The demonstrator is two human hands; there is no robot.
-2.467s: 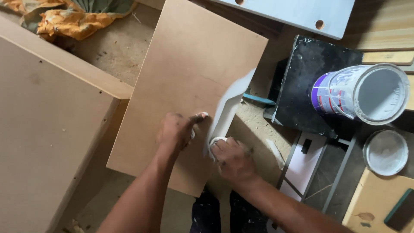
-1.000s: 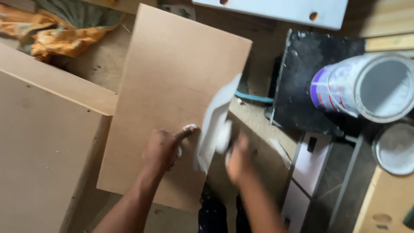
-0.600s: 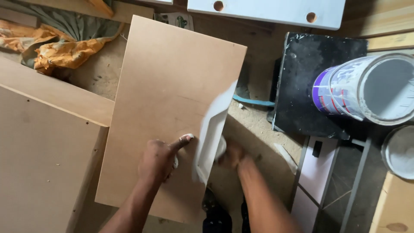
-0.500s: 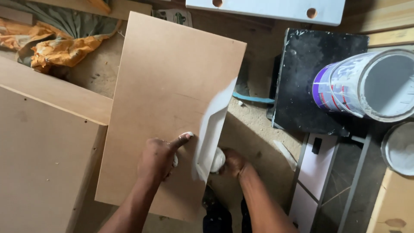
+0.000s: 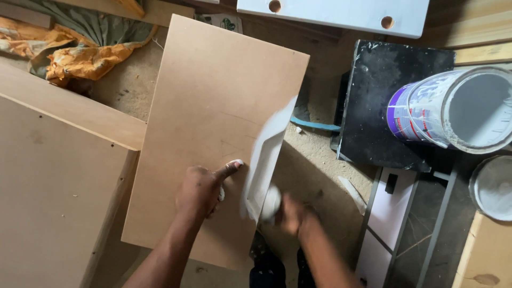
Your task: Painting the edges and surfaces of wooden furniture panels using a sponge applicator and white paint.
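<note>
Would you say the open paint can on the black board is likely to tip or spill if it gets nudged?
Probably. The paint can looks tilted on the black board, lidless, its lid set aside. It likely feels heavy if full, though I cannot tell the level.

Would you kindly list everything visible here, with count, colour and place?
brown board: 1, tan, centre, a white coated strip along its right edge
white lump: 1, white, at that edge, in the right hand
large panel: 1, tan, left
crumpled cloth: 1, orange and grey, top left
white panel: 1, white with holes, top
black slab: 1, black, right
open can: 1, white and purple, on the slab
can lid: 1, whitish, far right
left hand: 1, pressed on the board
right hand: 1, blurred, at the board's edge
</note>
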